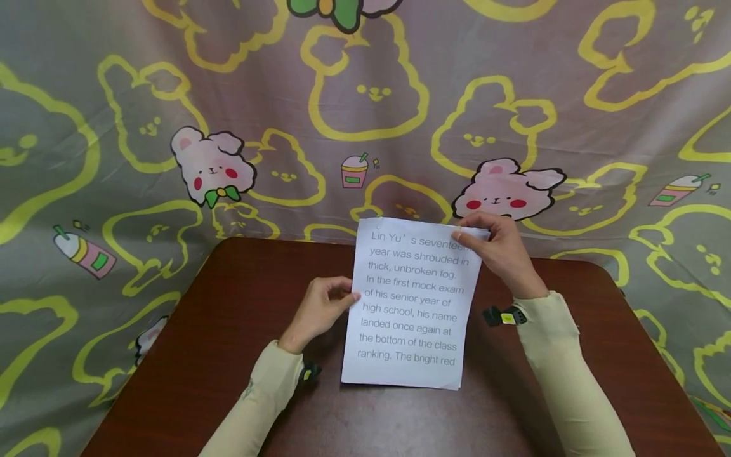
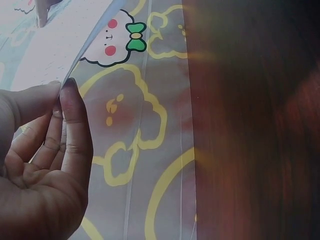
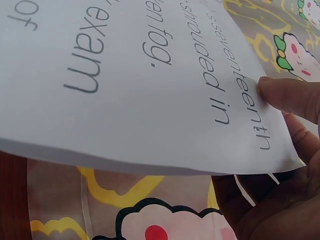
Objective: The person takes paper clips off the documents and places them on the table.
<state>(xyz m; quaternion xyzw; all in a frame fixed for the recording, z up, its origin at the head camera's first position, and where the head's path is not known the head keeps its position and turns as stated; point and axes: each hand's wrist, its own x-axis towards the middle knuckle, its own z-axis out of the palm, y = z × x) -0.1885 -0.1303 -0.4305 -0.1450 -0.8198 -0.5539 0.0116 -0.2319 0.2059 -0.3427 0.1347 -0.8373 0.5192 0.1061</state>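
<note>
A stack of white printed paper sheets is held up over the table, its large English text facing the head camera. At its left edge, about mid-height, my left hand pinches the sheets between thumb and fingers. My right hand grips the top right corner, the thumb lying over the end of the first text line. The left wrist view shows the paper's edge between the thumb and fingertips. In the right wrist view the thumb presses on the printed side, with the other fingers behind the paper.
Under the paper is a dark reddish-brown wooden table. A grey curtain with yellow bear outlines, pink rabbits and drink cups hangs behind the table and along its sides. Both wrists carry small black devices on straps.
</note>
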